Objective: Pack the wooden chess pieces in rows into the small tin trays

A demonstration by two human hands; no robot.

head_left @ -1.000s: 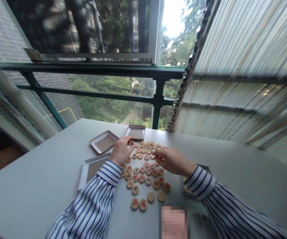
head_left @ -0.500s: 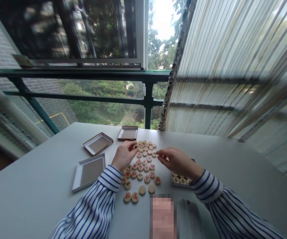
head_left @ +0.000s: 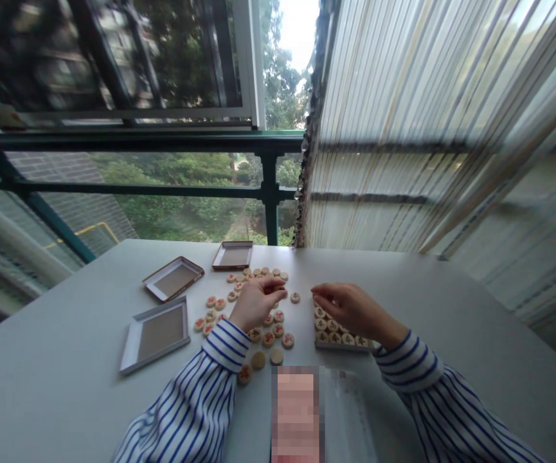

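Note:
My left hand (head_left: 260, 301) is over the loose xiangqi pieces (head_left: 269, 339), its thumb and fingers closed on what looks like a piece, mostly hidden by the fingertips. Under that hand and wrist, several round wooden pieces lie scattered, some with red or black characters, some plain. A single xiangqi piece (head_left: 295, 298) lies apart, between my two hands. My right hand (head_left: 352, 310) is above a shallow box (head_left: 342, 345) holding rows of pieces with dark characters. Its thumb and fingertips are pinched together near the box's left rim; whatever is between them is hidden.
Left of the pieces lie a grey-white tray (head_left: 128, 344), a brown-edged tray (head_left: 150, 287) and another brown-edged tray (head_left: 215, 257). A blurred-out rectangle (head_left: 295, 411) and a clear plastic sheet (head_left: 348, 411) are at the near edge. A string curtain (head_left: 378, 128) hangs beyond the table.
The view has turned right. My left hand has moved right over the pieces, and several pieces now lie spread to its left. My right hand has drawn back over the box.

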